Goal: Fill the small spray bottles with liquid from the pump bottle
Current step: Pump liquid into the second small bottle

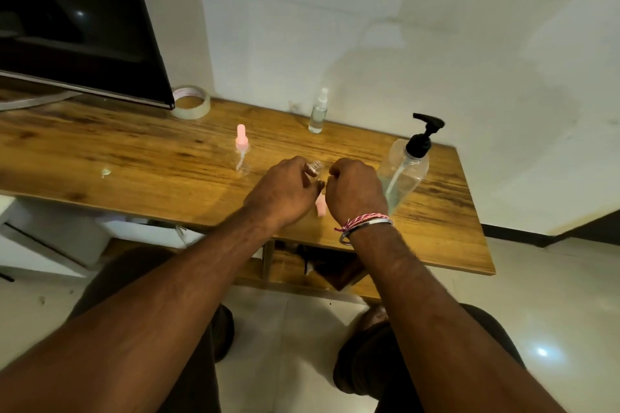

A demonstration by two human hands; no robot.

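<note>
Fingers of left hand [285,189] grip one open bottle [314,168]; right hand [355,189] perhaps pinches its pink cap [321,205]; two others stand.

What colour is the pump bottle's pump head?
Black, clearest in the head view.

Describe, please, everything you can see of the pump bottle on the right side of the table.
The pump bottle is clear plastic with a rounded, shouldered body, topped by a black pump head whose nozzle points left in the head view. A pale dip tube runs slantwise down inside. It looks mostly empty, with a little clear liquid low down. It stands upright on the wooden table, near the right end, just right of the right hand. Neither hand appears to touch it.
</note>
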